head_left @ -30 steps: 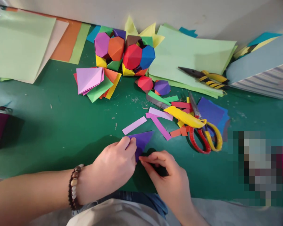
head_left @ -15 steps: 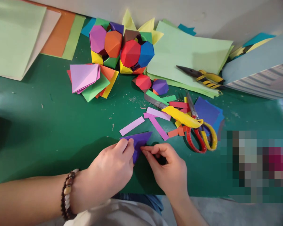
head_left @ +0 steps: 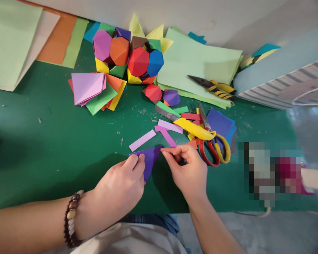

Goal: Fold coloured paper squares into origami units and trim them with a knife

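left hand [head_left: 116, 190] grips the folded purple triangular paper [head_left: 150, 161] on the flat green tabletop [head_left: 76, 135]; right hand [head_left: 190, 171] is pinched closed at its upper-right tip (whether on paper, cannot tell). uneven finger pressure could skew the fold.

Holding purple paper [head_left: 151, 159] in left hand [head_left: 116, 190], pinching its far right corner with right hand [head_left: 192, 173], left of scissors [head_left: 214, 152].
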Motion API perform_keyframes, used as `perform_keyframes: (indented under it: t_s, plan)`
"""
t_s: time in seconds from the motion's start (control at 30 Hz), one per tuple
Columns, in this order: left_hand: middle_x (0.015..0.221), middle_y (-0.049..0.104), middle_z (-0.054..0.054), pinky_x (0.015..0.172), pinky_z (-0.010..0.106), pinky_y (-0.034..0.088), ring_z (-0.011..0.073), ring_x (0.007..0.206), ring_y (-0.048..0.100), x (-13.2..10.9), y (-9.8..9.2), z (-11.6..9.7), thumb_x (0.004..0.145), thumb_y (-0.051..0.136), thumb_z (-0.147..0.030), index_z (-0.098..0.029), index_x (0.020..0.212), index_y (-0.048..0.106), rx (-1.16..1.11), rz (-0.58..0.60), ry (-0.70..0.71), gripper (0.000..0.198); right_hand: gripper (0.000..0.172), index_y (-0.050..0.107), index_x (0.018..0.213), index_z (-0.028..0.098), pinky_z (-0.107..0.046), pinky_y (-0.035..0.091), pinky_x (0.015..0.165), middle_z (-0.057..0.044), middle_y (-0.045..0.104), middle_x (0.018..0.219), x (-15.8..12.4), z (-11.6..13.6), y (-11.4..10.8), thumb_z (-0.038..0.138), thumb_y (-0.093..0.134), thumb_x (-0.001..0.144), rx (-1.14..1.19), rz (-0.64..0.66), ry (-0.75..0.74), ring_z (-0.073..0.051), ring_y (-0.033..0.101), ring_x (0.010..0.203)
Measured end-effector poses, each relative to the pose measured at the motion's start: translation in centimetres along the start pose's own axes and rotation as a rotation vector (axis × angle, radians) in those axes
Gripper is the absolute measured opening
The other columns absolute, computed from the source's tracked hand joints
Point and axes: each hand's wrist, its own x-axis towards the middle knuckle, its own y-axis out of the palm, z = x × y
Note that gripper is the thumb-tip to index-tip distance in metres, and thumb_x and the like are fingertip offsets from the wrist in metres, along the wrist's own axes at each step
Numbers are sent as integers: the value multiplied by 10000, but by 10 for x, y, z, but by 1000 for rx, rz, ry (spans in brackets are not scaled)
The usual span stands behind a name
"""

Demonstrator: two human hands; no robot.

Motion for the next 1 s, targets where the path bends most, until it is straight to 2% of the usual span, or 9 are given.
perform_keyframes:
  t_s: [0.17,0.3,0.4,0.47,0.57,0.9,1.0]
  plan:
    - [1117,681,149,707,317,548,241,956,620,0,0,1,907,593,-202,-111,941,738,12,1,12,174,209,463,790,240,-267,484,615,-14,740,826,16,-1,-2,304,655,843,-5,-12,-60,-141,628,654]
    - [1078,689,154,668,309,540,250,935,608,1,0,1,876,635,-192,-111,889,741,-6,-36,9,134,62,589,864,232,-283,494,608,0,673,745,26,0,-9,287,603,888,-101,2,-271,-143,611,633]
    - [1097,677,153,650,305,538,258,957,606,0,0,1,884,621,-187,-115,906,736,-23,-22,3,137,109,683,916,244,-318,518,692,-27,670,794,36,0,-14,303,591,909,-258,50,-486,-170,640,727]
    - [1111,668,155,648,307,539,264,973,606,0,0,1,888,618,-191,-113,932,730,-35,1,2,143,149,701,871,244,-316,521,703,-39,684,829,43,-2,-15,313,580,924,-347,99,-623,-174,653,760]
    - [1124,661,158,650,312,542,269,978,608,0,0,0,891,619,-205,-107,942,726,-44,16,-2,154,194,697,806,233,-293,509,654,-29,680,755,47,-6,-15,301,570,935,-365,147,-709,-160,652,708]
    - [1119,661,155,688,314,561,258,993,620,0,1,0,904,577,-163,-97,1011,708,-63,-2,-15,182,234,714,836,228,-247,536,619,-23,704,747,12,-5,-14,234,518,964,-273,318,-832,-125,656,668]
    - [1133,658,163,703,322,569,269,1007,620,1,-2,1,885,578,-140,-99,979,711,-79,39,2,169,253,702,803,216,-251,530,580,-23,682,719,1,-1,-14,193,507,963,-249,368,-883,-122,628,626]
